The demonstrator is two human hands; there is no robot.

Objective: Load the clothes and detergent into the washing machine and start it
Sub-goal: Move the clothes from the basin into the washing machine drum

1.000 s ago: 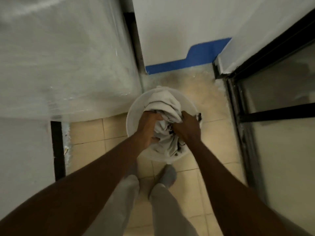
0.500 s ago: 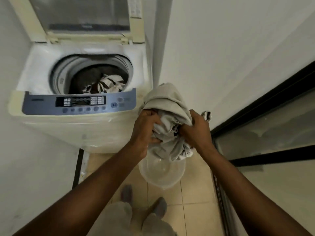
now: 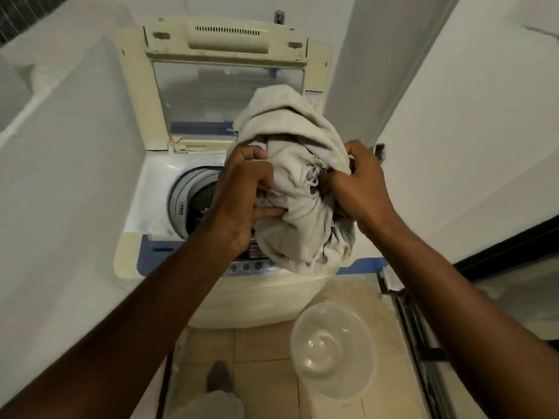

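While gripped by both hands, clothes (image 3: 298,189) bundled, pale grey, frayed

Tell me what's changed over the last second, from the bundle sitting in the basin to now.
Both hands lifted the bundle of clothes out of the clear basin and carried it up over the washing machine, towards its open drum. The basin now sits empty on the floor. Unchanged: the left hand and right hand keep the same two-handed grip on the bundle, and nothing has been let go.
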